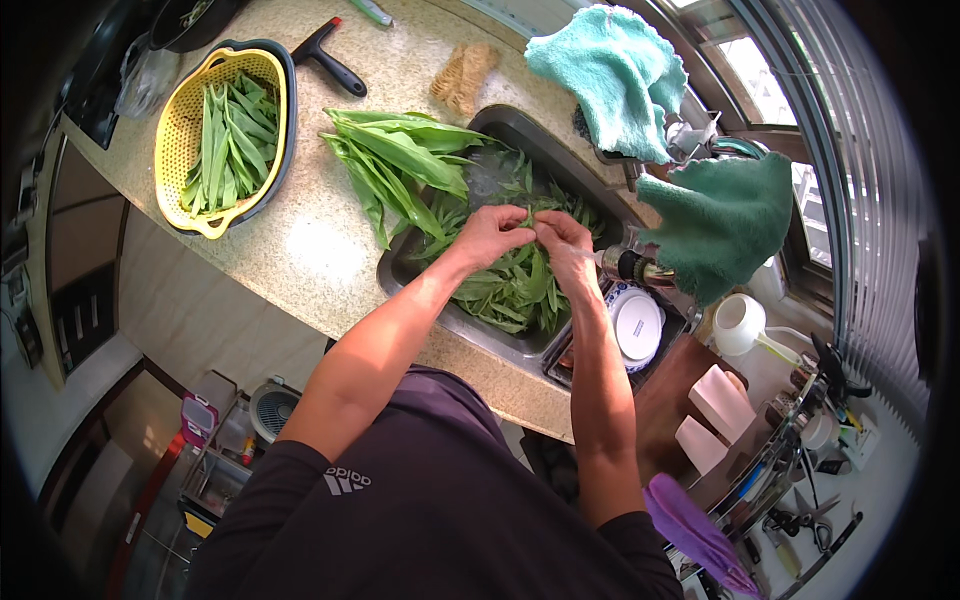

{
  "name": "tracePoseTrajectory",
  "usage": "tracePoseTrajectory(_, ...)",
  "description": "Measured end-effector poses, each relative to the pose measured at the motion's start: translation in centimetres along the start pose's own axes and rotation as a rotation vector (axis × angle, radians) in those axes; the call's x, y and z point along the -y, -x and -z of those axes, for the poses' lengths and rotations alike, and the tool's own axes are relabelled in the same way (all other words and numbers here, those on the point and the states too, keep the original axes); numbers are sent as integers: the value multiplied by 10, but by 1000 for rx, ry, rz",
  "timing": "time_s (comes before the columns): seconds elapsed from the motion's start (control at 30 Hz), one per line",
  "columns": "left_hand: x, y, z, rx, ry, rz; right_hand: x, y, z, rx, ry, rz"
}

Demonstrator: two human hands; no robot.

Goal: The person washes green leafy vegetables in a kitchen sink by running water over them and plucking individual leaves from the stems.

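Over the sink (395,262), my left hand (491,236) and my right hand (564,241) meet at the fingertips, pinching a small green sprig (530,218) between them. Leafy green stems (514,296) fill much of the sink below both hands, with some water showing near its upper end. Long broad green leaves (409,154) lie on the counter at the sink's left edge, partly overhanging it. Farther left, a yellow plastic colander (174,142) nested in a dark basin holds more long leaves (232,146). The faucet (637,266) is just right of my right hand.
A black-handled squeegee (330,60) and a loofah scrubber (463,79) lie on the counter (300,262). A light teal cloth (611,79) and a dark green cloth (720,221) hang by the window. White dishes (636,324) stand right of the sink, near a brown board (667,405).
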State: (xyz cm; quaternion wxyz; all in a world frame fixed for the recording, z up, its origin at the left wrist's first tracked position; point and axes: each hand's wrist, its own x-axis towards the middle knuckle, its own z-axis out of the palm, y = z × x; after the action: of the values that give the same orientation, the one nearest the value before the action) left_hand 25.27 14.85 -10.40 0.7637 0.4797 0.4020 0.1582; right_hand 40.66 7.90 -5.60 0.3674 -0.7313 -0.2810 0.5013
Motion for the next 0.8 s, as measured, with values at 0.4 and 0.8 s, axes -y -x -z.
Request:
tracePoseTrajectory(0.4, -2, 11, 9, 10, -240, 66, -7, -7, 3, 142, -8, -39)
tracePoseTrajectory(0.8, 8, 5, 12, -113, -182, -32, 7, -4, 3, 246, 80, -111)
